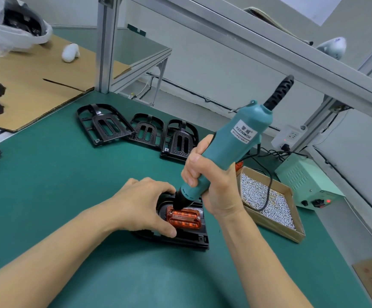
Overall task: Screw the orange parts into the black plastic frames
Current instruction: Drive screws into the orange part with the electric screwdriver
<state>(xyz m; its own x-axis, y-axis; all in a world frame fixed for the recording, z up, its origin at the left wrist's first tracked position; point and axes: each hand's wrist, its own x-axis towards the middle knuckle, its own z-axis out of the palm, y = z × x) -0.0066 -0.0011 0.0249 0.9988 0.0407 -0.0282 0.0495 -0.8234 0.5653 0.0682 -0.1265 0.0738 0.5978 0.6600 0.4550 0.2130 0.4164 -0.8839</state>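
orange part sits seated in a black plastic frame that lies flat on the green bench mat, close in front of the person. the left hand rests on the frame's left side, fingers curved down over its edge and the thumb pressing near the front rim, holding the frame down against the mat. the right hand is wrapped firmly around the lower body of a teal electric screwdriver, all fingers curled round it. the tool leans up and to the right, its black nose down at the far left corner of the orange part; the bit itself is hidden behind the nose. a black cable leaves the top of the tool.

three more empty black frames lie in a row farther back on the mat, edges overlapping or touching. to the right of the hands, a shallow cardboard tray holds a heap of small silver screws. beyond it stands a pale green power supply box with a red light lit on its front. a sheet of cardboard covers the far left of the bench.
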